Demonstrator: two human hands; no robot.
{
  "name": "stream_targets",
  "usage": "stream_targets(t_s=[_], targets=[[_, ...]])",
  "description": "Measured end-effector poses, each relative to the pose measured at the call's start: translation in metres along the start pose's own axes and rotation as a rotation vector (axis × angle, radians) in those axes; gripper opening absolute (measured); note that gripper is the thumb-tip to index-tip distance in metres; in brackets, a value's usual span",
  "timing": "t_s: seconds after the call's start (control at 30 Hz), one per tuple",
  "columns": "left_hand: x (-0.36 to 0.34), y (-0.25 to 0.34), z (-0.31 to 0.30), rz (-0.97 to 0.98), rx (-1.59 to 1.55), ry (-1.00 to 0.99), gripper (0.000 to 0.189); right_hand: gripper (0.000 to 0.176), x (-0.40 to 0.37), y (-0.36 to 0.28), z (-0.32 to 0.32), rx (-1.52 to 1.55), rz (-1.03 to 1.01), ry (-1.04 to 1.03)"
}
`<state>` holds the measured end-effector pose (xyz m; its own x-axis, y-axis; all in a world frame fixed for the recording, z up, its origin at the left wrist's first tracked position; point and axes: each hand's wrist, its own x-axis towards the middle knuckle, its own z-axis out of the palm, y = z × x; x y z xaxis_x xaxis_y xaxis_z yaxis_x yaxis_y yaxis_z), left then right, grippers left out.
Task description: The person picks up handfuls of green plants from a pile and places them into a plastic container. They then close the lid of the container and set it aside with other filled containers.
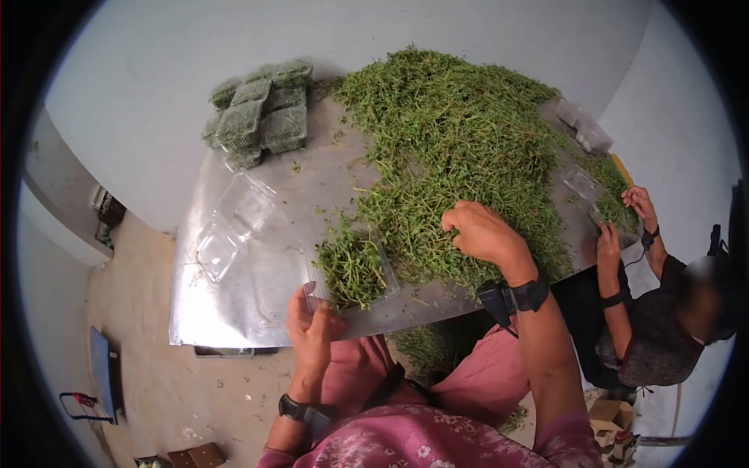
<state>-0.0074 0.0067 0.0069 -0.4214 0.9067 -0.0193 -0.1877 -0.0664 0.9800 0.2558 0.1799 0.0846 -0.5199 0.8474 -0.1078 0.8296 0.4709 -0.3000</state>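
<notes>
A large heap of loose green herb sprigs (460, 148) covers the right half of a shiny metal table (234, 312). My left hand (312, 324) grips the near edge of an open clear plastic clamshell box (355, 269) that is partly filled with sprigs. My right hand (484, 230) rests on the near part of the heap, fingers curled into the greens; whether it holds sprigs is hard to tell. Both wrists wear black bands.
Several filled, closed clamshell boxes (261, 113) are stacked at the table's far left. Empty open boxes (230, 226) lie mid-left. Another person (663, 327) sits at the right, hands (624, 218) at the heap's edge. More empty boxes (585, 125) lie far right. Cardboard boxes stand on the floor.
</notes>
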Motion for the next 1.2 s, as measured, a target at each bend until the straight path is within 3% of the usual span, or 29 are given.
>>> stream_targets(t_s=[0.2,0.3,0.4,0.53,0.67,0.77,0.87,0.97,1.07,1.17,1.2], targets=[[0.000,0.002,0.001,-0.014,-0.001,0.009,0.036,0.021,-0.008,0.012,0.031,0.037,0.018,0.056],[0.000,0.000,0.000,0.005,0.008,0.013,0.036,0.017,-0.012,0.015,0.022,0.119,-0.126,0.156],[-0.001,-0.001,0.003,0.013,-0.001,0.024,0.035,0.014,-0.014,0.016,-0.003,0.386,0.001,0.197],[-0.001,-0.001,-0.001,0.001,0.008,0.002,0.036,0.023,-0.014,0.040,-0.015,0.450,0.088,0.430],[-0.002,0.002,0.006,0.015,0.017,0.049,0.035,0.018,-0.009,0.065,-0.007,0.458,0.229,0.412],[-0.001,0.001,0.004,0.018,0.043,0.038,0.035,0.032,-0.004,0.076,-0.001,0.281,0.275,0.191],[-0.002,0.003,0.006,0.016,0.035,0.048,0.035,0.046,-0.003,0.076,0.008,0.316,0.258,0.323],[-0.001,0.003,0.006,0.019,0.044,0.033,0.035,0.049,0.000,0.068,0.003,0.259,0.326,0.273],[-0.001,0.001,-0.001,0.000,0.036,-0.014,0.037,0.048,0.009,0.068,0.011,0.161,0.338,0.289],[-0.001,0.002,-0.001,-0.002,0.052,-0.020,0.037,0.040,0.021,0.068,0.023,0.167,0.442,0.213],[-0.001,0.002,0.000,0.006,0.047,-0.005,0.037,0.034,0.024,0.071,0.031,0.187,0.391,0.280]])
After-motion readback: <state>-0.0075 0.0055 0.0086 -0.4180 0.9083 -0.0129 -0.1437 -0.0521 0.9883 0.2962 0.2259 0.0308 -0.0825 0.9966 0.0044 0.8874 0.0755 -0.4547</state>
